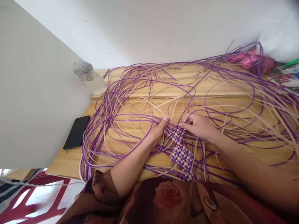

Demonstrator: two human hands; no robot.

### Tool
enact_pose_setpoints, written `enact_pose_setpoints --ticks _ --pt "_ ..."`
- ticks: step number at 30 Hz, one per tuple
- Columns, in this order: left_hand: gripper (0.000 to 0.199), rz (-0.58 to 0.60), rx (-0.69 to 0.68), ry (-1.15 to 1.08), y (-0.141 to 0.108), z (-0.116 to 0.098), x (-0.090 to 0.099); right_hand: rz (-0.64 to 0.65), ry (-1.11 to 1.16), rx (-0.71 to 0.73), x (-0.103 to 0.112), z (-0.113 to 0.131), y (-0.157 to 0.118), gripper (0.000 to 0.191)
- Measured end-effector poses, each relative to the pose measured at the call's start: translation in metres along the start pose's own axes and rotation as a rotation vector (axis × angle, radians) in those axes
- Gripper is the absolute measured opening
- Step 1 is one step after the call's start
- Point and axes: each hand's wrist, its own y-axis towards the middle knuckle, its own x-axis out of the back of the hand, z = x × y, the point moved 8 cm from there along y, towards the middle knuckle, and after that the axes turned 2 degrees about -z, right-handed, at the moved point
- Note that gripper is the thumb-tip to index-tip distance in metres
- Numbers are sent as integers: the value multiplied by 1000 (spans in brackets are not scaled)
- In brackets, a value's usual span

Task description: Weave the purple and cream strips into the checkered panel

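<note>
A woven piece (182,154) in a purple and cream check lies on the wooden table, its near end reaching my clothing. Long loose purple and cream strands fan out from it on both sides. At the left of its far end, my left hand (157,130) is closed on purple strands, the thumb on top. My right hand (197,125) pinches a purple strand at the far right edge of the weave, thumb against forefinger. Part of the right fingers is hidden behind the hand.
Tangled strands (102,121) spread across the wooden table (54,163). A black phone (77,132) lies at the left edge. Behind it stands a clear bottle (92,79) with a grey lid. Pink bundles (251,60) sit at the back right, against the white wall (163,31).
</note>
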Motion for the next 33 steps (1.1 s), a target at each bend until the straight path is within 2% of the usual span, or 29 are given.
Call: enact_pose_setpoints --ticks 4,7,9,11,13,14,15,16,18,21,27,33 --pt "57 -62 35 32 2 4 6 -36 -68 -6 4 -5 0 37" --pt "61 -59 50 48 2 6 5 -18 -226 59 15 8 -13 38" --pt "62 -36 59 45 2 6 3 -112 -378 165 26 24 -24 37" --pt "62 -19 71 34 2 5 2 -268 -396 320 33 46 -38 32" --pt "61 -12 80 18 1 5 1 -369 -271 492 26 63 -52 22" --pt "60 -7 88 3 0 5 0 -380 -203 563 17 67 -57 18" --pt "59 0 100 -24 0 7 -1 -377 -162 609 6 69 -59 22" --pt "58 9 112 -60 0 9 -2 -368 -148 635 -6 67 -60 34" --pt "55 20 118 -142 0 12 -5 -294 -149 641 -29 59 -56 55" --pt "51 13 72 -229 3 14 -7 -215 -158 635 -46 46 -49 65" --pt "42 -1 8 -307 9 10 -6 -251 -113 636 -41 41 -44 65" --pt "41 -8 114 -339 7 11 1 -350 -36 597 -37 41 -45 76"
